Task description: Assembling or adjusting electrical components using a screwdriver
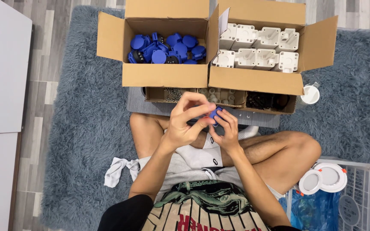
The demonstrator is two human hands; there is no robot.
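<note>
I sit cross-legged on a grey shaggy rug. Both hands meet over my lap around a small blue plastic part (pixel 214 114). My left hand (pixel 186 122) curls over it from the left, thumb and fingertips pinching at its edge. From the right, my right hand (pixel 225 130) cups the part with its fingers wrapped beneath. Most of the part is hidden by my fingers.
A cardboard box (pixel 164 75) of blue plastic parts and a second box (pixel 258 80) of white plastic housings stand open ahead. Low trays (pixel 195 100) of screws and small pieces sit before them. A wire basket (pixel 360 171) with round white discs is at right, a white panel (pixel 1 64) at left.
</note>
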